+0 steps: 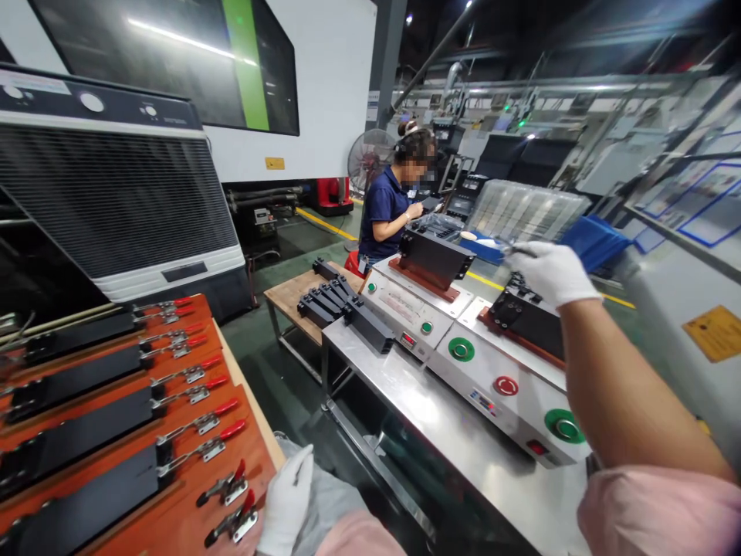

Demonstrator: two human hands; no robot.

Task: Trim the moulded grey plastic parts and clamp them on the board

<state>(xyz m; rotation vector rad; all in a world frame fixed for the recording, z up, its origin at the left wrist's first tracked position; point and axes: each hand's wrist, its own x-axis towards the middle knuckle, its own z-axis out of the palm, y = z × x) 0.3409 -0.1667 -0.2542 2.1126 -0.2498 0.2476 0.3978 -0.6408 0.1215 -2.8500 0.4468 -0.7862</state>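
Two gloved hands at a steel table (pixel 417 394), seen from the wearer's head. The right hand (pixel 547 274) is stretched above the far side of the steel table, at the upper end of a black block (pixel 529 324); its fingers are bent, but whether they grip the block or some small piece cannot be told. The block lies on a brown base on top of the right-hand control box (pixel 526 413), which stands on the steel table and carries green and red buttons. A second black block (pixel 437 259) rests on the left-hand control box (pixel 394 305), farther along the steel table.

The left hand (pixel 288 498) is low, to the left of the steel table, beside the edge of an orange board (pixel 167 529); its fingers lie close together, and whether they hold anything cannot be told. On the board, black plates (pixel 98 494) lie in rows with red-handled clamps (pixel 208 448) at their ends.

One black bar (pixel 367 324) lies on the left corner of the steel table; others (pixel 324 301) lie on a wooden table (pixel 283 293) adjoining that corner. Beyond the steel table, a co-worker (pixel 385 205) in a navy shirt holds a dark piece (pixel 431 204).
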